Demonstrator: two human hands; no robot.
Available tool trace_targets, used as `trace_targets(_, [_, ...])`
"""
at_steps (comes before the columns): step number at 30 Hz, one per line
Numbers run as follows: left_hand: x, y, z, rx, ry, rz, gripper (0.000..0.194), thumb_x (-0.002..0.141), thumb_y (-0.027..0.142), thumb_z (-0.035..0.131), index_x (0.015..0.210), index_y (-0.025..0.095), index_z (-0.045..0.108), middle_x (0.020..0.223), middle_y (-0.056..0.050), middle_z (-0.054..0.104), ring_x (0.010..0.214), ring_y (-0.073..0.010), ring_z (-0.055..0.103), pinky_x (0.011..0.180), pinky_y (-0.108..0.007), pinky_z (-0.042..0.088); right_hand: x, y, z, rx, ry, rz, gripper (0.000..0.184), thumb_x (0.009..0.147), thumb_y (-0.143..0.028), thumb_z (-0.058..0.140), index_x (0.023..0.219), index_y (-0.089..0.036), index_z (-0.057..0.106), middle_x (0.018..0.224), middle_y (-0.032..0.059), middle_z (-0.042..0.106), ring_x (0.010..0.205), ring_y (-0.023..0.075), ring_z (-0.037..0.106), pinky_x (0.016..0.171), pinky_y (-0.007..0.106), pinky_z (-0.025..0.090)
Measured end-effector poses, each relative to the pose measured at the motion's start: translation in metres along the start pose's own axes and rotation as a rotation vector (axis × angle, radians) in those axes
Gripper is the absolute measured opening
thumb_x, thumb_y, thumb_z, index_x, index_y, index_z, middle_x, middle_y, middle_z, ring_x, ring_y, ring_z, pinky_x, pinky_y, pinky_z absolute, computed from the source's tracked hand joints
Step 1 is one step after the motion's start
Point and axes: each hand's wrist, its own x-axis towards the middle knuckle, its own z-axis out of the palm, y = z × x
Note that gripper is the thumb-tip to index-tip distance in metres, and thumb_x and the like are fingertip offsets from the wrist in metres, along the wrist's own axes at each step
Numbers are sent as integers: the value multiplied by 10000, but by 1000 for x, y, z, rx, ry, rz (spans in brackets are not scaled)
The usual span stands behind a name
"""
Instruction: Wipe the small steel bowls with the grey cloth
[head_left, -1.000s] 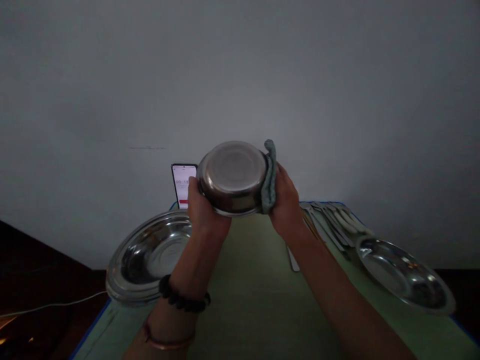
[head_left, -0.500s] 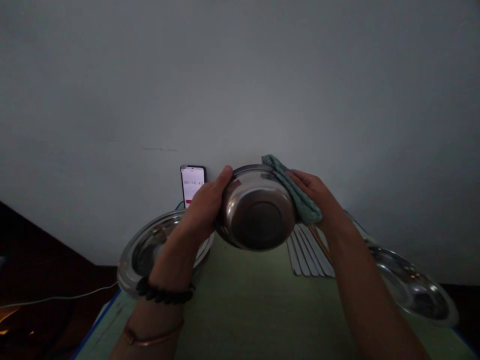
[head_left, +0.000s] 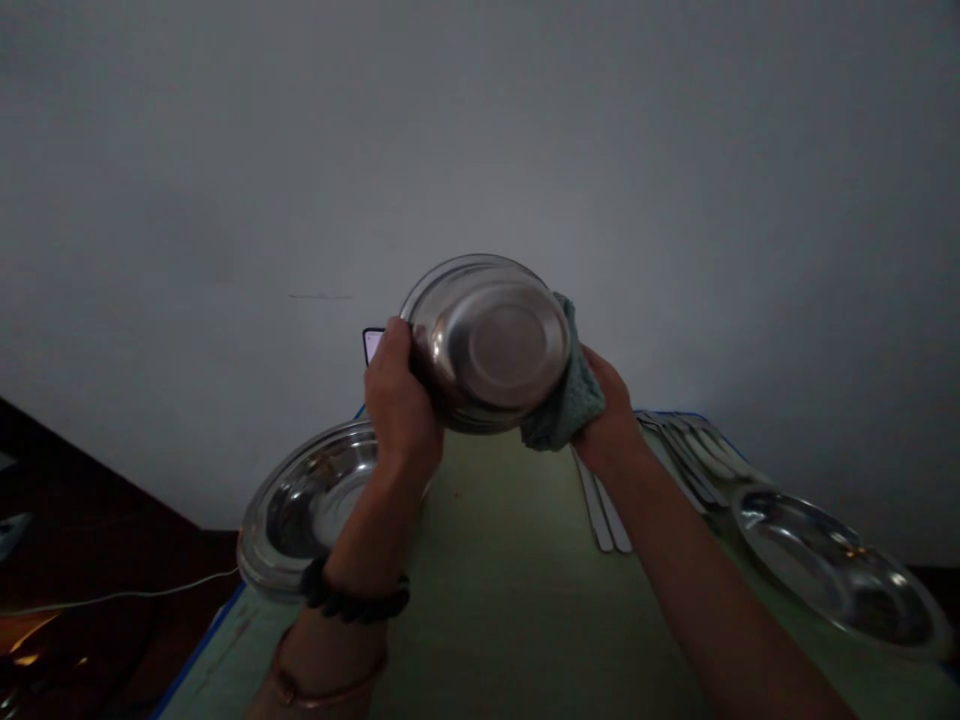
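Note:
I hold a round steel bowl up in front of me, its underside turned toward me. My left hand is closed on the bowl's left rim. Against the bowl's right edge my right hand presses a bunched teal cloth, fingers wrapped in it. Both hands are raised above the far part of the green table.
A large steel basin sits at the table's left edge. A shallow steel plate lies at the right, with several pieces of cutlery laid beside it. A phone leans on the wall, mostly hidden by my left hand.
The bowl dipped and tilted half a second ago, then rose again with its underside toward me. The cloth moved from the top rim down to the right edge.

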Motion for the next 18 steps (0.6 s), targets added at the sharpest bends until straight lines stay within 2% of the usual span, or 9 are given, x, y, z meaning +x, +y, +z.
trace_targets(3, [12, 6, -8, 8, -73, -178, 252, 749, 407, 627, 618, 198, 578, 565, 43, 515, 541, -107, 472, 575, -243, 427, 4, -11, -13, -268, -103, -3, 281, 826, -482, 546, 761, -225, 641, 700, -25, 640, 694, 153, 576, 703, 288, 457])
trace_targets(5, [14, 10, -13, 97, -194, -237, 269, 743, 416, 627, 599, 192, 592, 535, 32, 525, 519, -120, 465, 556, -263, 417, 7, -23, -22, -409, -154, -34, 314, 818, -507, 555, 756, -217, 659, 687, -23, 638, 703, 156, 571, 699, 280, 444])
trace_targets(9, [3, 13, -15, 343, -513, -169, 309, 759, 454, 634, 594, 192, 619, 623, -11, 618, 636, -167, 544, 616, -285, 437, 9, -44, -38, -530, -259, -19, 302, 795, -505, 610, 756, -215, 688, 670, -33, 648, 686, 150, 578, 660, 255, 442])
trace_targets(11, [-4, 13, -13, 396, -585, -144, 310, 782, 462, 617, 627, 194, 635, 701, -25, 650, 708, -178, 567, 667, -286, 452, 10, -47, -43, -488, -257, 9, 287, 785, -498, 633, 767, -219, 700, 684, -38, 668, 673, 144, 595, 668, 249, 461])
trace_targets(15, [-8, 11, -5, 254, -521, -154, 309, 804, 490, 575, 734, 198, 649, 762, -22, 637, 729, -167, 565, 692, -281, 459, 14, -34, -41, -222, -114, 71, 234, 735, -447, 689, 816, -229, 716, 697, -39, 703, 694, 155, 642, 694, 266, 507])
trace_targets(18, [-8, 10, -1, 155, -409, -121, 265, 804, 463, 561, 774, 209, 630, 751, -3, 589, 696, -151, 535, 648, -264, 446, 12, -16, -25, 32, 94, 72, 147, 706, -374, 679, 755, -236, 694, 701, -38, 714, 743, 166, 664, 727, 287, 524])
